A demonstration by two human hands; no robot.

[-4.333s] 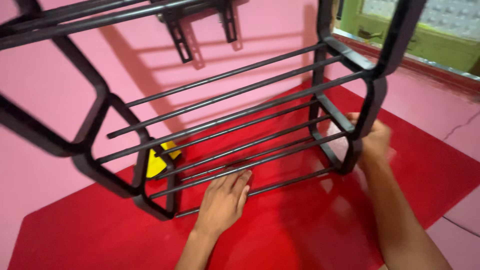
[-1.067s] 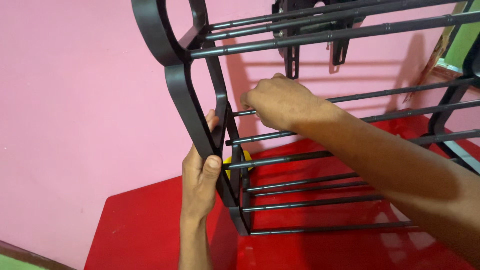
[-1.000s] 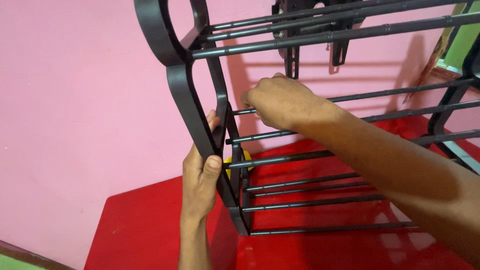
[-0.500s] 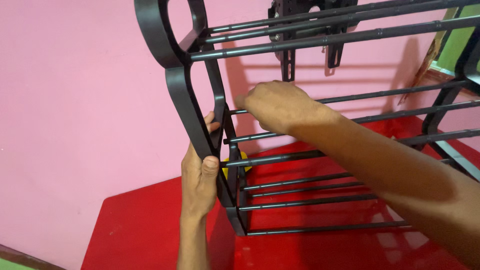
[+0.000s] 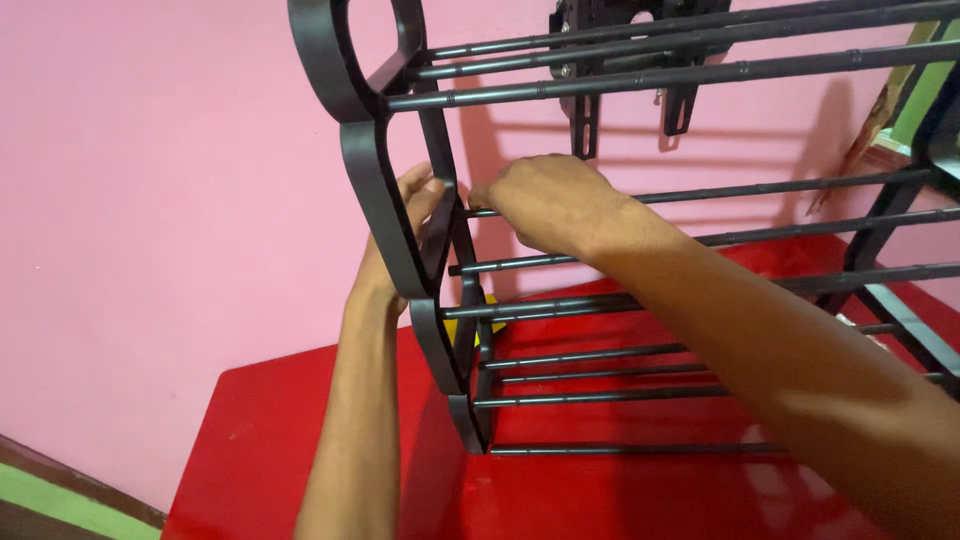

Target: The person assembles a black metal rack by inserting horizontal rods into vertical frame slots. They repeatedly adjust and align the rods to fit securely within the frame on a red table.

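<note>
- Head view, biggest first: pink wall (image 5: 150, 200) fills the left and back, red surface (image 5: 300, 440) below it carries the work, green strip (image 5: 60, 500) at the bottom-left corner
- black tiered rack (image 5: 640, 60) stands on the red surface against the wall; several rows of horizontal rods between black plastic side frames, right end partly out of frame
- left side frame (image 5: 385, 215) is the stacked looped piece nearest the camera
- black wall bracket (image 5: 585, 90) hangs on the wall behind the top rods, not touching the rack as far as I can tell
- right hand (image 5: 545, 200) reaches over the rods, grip pinched shut on the end of a thin rod (image 5: 780, 188) right at its socket in the frame
- left hand (image 5: 410, 225) behind the frame, fingers curled around the upright, bracing it
- small yellow thing low behind the frame, mostly hidden, can't identify
- Risk, my read: rod end going in skewed could jam or pop out; frame flexing away would free neighbouring rods
- fingertips sit close to the socket, pinch hazard
- upper rods and the frame loop crowd the right wrist, little room to work
</note>
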